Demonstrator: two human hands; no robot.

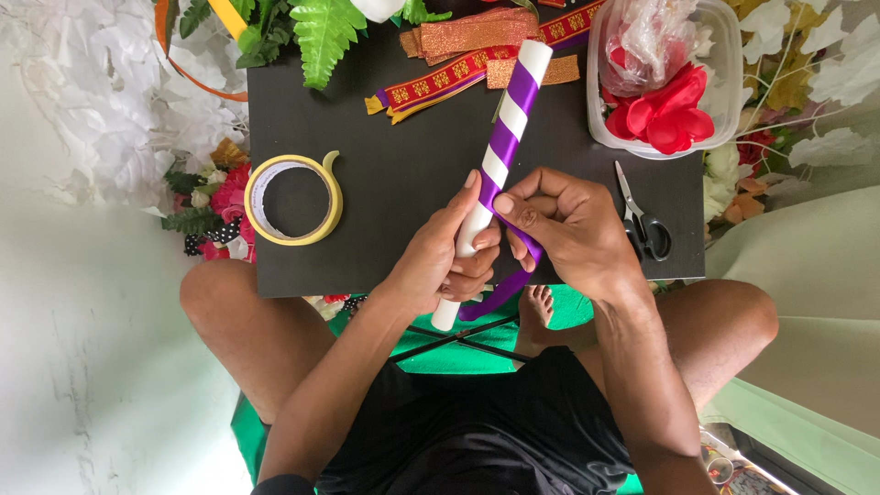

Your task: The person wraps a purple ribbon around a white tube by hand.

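A white tube (510,124) lies slanted over a small black table (403,174), wound in a spiral with purple ribbon (522,87) along its upper part. My left hand (440,261) grips the tube's lower part, thumb laid along it. My right hand (568,229) pinches the purple ribbon against the tube just above the left hand. The loose ribbon end (500,295) loops down below the table edge, over my crossed legs.
A roll of yellow tape (293,199) lies at the table's left. Black-handled scissors (642,220) rest at the right. A clear plastic box (665,78) holds red fabric petals. Red-gold trim ribbons (458,73) and fake leaves (321,32) sit at the far edge. Artificial flowers surround the table.
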